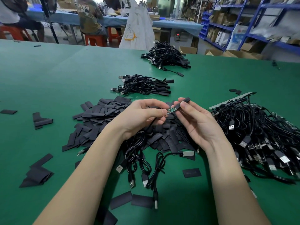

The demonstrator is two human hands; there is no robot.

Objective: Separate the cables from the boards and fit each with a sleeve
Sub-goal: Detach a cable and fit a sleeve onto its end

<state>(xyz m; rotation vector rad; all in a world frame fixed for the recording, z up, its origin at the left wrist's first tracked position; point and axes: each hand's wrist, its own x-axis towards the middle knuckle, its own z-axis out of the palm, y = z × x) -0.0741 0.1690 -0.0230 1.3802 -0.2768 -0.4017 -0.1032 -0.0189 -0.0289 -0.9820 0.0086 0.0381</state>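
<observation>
Loose flat black sleeves (142,201) are seen lying on the green table (48,75) at the near edge, between the two forearms, beside USB cables (141,161) coiled just ahead of them.

Above these, a small green circuit board (170,110) is pinched between the thumb and forefinger of the left hand (142,117), its black cable being led down through the curled fingers. A black sleeve (183,103) is held by the right hand (196,120) between thumb and forefinger, and its open end is set over the right end of the board, so that part of the board is left bare between the two sets of fingertips. Both hands are closed on their parts and are raised over a heap of sleeves (103,117), which is spread beneath and to the left of them.

To the right, a tangled mass of cables (256,135) is piled, with a pale strip of boards (233,99) showing at its far edge. Farther off, two piles of sleeved cables (144,86) (165,56) are laid on the table. Stray sleeves are scattered at the left.

Beyond the table, a person in a shirt (88,15) printed with pale letters, too blurred to be read with certainty, is seated on a red stool (95,40). Handwriting and a yellow tag on a white bag (139,25) cannot be read. Blue shelving (243,21) stands at the right.
</observation>
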